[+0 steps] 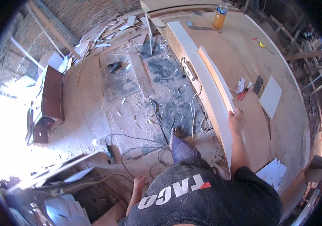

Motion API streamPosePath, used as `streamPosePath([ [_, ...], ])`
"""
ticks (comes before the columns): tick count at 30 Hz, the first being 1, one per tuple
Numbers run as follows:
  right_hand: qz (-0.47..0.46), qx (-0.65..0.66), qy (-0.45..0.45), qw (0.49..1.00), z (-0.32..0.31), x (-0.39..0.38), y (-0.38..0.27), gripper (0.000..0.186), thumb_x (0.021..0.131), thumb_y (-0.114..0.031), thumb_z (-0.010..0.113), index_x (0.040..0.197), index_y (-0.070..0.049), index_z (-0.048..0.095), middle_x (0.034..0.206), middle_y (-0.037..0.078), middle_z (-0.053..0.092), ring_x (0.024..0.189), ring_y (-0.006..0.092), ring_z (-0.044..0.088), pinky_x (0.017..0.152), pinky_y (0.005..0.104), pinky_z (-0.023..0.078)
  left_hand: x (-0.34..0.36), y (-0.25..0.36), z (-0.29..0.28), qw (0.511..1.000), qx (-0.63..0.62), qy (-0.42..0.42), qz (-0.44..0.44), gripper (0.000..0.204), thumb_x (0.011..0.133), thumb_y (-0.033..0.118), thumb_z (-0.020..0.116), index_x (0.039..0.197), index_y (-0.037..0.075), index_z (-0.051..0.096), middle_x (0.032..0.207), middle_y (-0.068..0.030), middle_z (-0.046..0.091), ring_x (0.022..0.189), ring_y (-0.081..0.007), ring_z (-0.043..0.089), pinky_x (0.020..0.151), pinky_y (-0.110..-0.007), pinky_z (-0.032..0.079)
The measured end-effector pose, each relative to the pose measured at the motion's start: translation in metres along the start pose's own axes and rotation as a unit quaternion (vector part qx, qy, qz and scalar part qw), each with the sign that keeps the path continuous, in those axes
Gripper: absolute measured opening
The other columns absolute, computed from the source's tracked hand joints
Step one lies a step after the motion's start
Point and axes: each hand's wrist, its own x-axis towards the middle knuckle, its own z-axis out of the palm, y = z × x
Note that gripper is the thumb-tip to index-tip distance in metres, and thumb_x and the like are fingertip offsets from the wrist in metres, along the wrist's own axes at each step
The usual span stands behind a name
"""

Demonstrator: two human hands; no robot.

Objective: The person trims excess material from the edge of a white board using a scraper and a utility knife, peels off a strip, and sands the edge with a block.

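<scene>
My right hand point(235, 114) is at the near end of a long, narrow wooden strip point(217, 80), with fingers curled over it. That strip lies along a long white board point(195, 56) at the workbench's left edge. Right of the strip, on the bench, are a red-handled hand tool point(244, 91), a crumpled white scrap point(240, 85), a dark flat piece point(258, 84) and a white rectangular panel point(271, 96). My left hand point(139, 181) hangs low by my left side, away from the bench; its fingers are too small and partly hidden to read.
A bottle of orange liquid point(220, 16) stands at the bench's far end. Cables point(146, 148) and a dark power tool point(110, 153) lie on the dusty floor. Offcuts point(112, 33) are piled at the far wall; a brown cabinet point(52, 94) stands left.
</scene>
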Motion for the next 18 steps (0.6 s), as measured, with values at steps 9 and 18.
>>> streamPosePath([
  [9, 0.033, -0.056, -0.07, 0.995, 0.019, 0.06, -0.083, 0.033, 0.091, -0.035, 0.076, 0.116, -0.015, 0.073, 0.123, 0.012, 0.07, 0.127, 0.0343, 0.061, 0.105, 0.0654, 0.041, 0.095, 0.001, -0.159, 0.957, 0.232, -0.172, 0.009, 0.036, 0.099, 0.038, 0.059, 0.105, 0.008, 0.078, 0.105, -0.0211, 0.077, 0.109, -0.0383, 0.072, 0.095, -0.051, 0.056],
  [18, 0.14, 0.059, 0.02, 0.988, -0.02, 0.086, -0.101, 0.047, 0.088, -0.03, 0.076, 0.132, -0.012, 0.071, 0.124, 0.018, 0.07, 0.122, 0.0385, 0.065, 0.107, 0.0539, 0.047, 0.315, 0.228, -0.327, 0.987, 0.018, 0.159, 0.032, 0.058, 0.091, 0.034, 0.082, 0.131, -0.006, 0.068, 0.131, -0.0264, 0.069, 0.12, -0.0383, 0.068, 0.105, -0.047, 0.052],
])
